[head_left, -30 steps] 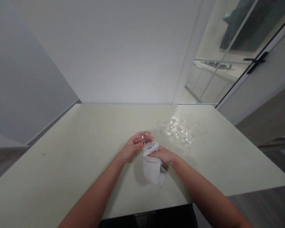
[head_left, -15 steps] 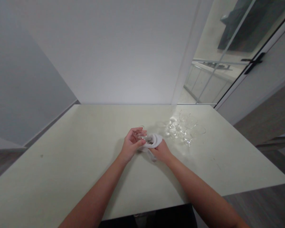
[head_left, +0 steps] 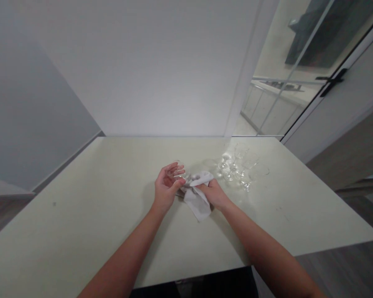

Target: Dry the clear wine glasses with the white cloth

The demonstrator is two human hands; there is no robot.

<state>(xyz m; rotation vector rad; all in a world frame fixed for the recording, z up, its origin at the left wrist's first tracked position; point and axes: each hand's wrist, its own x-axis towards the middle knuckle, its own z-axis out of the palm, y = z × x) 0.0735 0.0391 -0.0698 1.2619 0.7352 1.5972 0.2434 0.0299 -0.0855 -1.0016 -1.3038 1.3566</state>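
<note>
My left hand is curled around a small clear glass above the middle of the pale table. My right hand grips a white cloth and presses its upper end against the glass. The cloth's free end hangs down toward the tabletop. Both hands are closed, side by side and almost touching.
A cluster of several clear stemmed glasses stands on the table just right of my hands. A white wall rises behind the table. A glass door with a black handle is at the right.
Both hands have shifted slightly left and farther away with the glass. The cloth bunched up against the glass half a second ago and now hangs down again.
</note>
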